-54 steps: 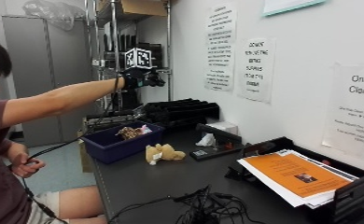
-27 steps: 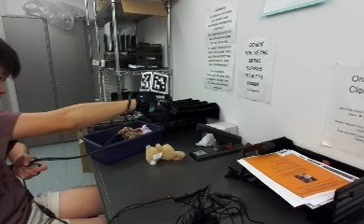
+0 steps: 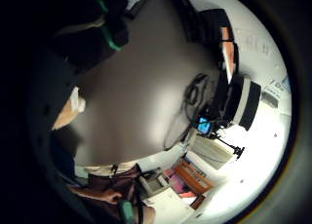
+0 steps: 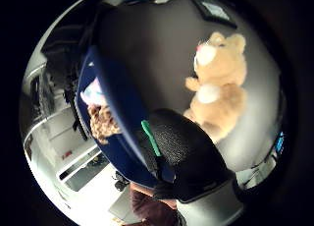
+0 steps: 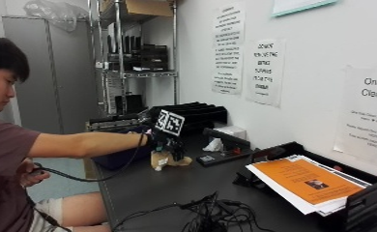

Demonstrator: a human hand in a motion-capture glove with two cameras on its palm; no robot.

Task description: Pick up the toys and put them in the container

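Observation:
A tan teddy bear point(image 5: 166, 160) lies on the dark table point(image 5: 176, 188), next to a blue container point(image 5: 114, 158) at the table's far end. My gloved right hand point(image 5: 159, 137) hovers just above the bear, fingers relaxed and holding nothing. In the thumb side palm view the bear point(image 4: 218, 91) lies on its back close under the palm, apart from a black gloved finger point(image 4: 186, 152). The container's rim point(image 4: 120, 108) is beside it. Inside the container lie a brown furry toy point(image 4: 100, 123) and a pale toy point(image 4: 93, 94).
A black flat device point(image 5: 224, 154) and a white crumpled thing point(image 5: 214, 145) lie behind the bear near the wall. Black trays point(image 5: 195, 113) stand at the back. A paper tray with an orange sheet point(image 5: 311, 181) and a tangle of cables point(image 5: 208, 217) occupy the near end.
My arm has come down from head height to just over the teddy bear. The bear and the container have not moved.

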